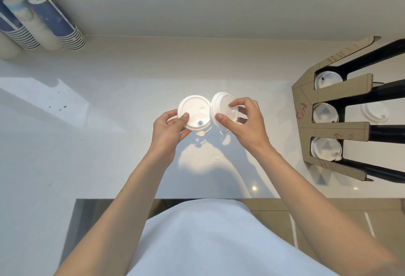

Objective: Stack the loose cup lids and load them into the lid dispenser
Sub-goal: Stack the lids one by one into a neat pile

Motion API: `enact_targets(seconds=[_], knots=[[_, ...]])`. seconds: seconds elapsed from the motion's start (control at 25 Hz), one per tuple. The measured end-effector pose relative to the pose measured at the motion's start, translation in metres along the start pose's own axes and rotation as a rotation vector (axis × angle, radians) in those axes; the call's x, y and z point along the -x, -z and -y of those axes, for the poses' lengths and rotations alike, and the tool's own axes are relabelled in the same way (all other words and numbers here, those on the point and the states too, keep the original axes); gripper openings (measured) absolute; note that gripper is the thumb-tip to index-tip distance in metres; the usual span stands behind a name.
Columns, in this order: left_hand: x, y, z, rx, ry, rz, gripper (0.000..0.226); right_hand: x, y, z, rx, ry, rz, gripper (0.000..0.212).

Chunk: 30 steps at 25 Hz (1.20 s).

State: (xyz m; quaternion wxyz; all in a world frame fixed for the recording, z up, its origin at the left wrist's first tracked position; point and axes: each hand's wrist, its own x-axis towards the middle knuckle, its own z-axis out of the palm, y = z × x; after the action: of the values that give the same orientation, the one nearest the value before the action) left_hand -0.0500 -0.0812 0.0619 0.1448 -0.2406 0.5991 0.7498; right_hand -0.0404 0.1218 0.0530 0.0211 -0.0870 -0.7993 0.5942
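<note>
Above the middle of the white counter (109, 155) I hold white cup lids side by side. My left hand (168, 130) grips one lid (194, 109) lying flat, top up, its sip hole toward me. My right hand (245, 120) holds a short stack of lids (222, 106) tilted on edge, its rim almost touching the left lid. The cardboard lid dispenser (341, 120) stands at the right with three slots; each slot shows a white lid, at the far slot (326, 79), the middle slot (324, 112) and the near slot (325, 147).
Stacks of paper cups (43, 17) lie at the back left against the wall. A loose lid (374, 112) shows behind the dispenser's black rails. The counter's front edge (197, 198) runs just before my body. Small dark specks mark the counter at left.
</note>
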Motion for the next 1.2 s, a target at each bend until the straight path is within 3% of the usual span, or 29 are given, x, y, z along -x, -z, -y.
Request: enact_targets(seconds=[0.32,0.52,0.84,1.2], knots=[[0.006,0.011,-0.011,0.012,-0.024,0.152,0.037,0.013,-0.027,0.022,0.068,0.118,0.032,0.036],[0.007,0.008,-0.011,0.026,0.012,0.193,0.040,0.013,-0.027,0.022,-0.035,0.093,-0.010,0.005],[0.001,0.027,-0.019,0.094,-0.040,0.252,0.027,0.010,-0.043,0.041,-0.181,0.003,-0.034,0.016],[0.004,0.027,-0.026,0.048,-0.098,0.306,0.047,0.012,-0.046,0.048,-0.203,0.028,-0.052,0.016]])
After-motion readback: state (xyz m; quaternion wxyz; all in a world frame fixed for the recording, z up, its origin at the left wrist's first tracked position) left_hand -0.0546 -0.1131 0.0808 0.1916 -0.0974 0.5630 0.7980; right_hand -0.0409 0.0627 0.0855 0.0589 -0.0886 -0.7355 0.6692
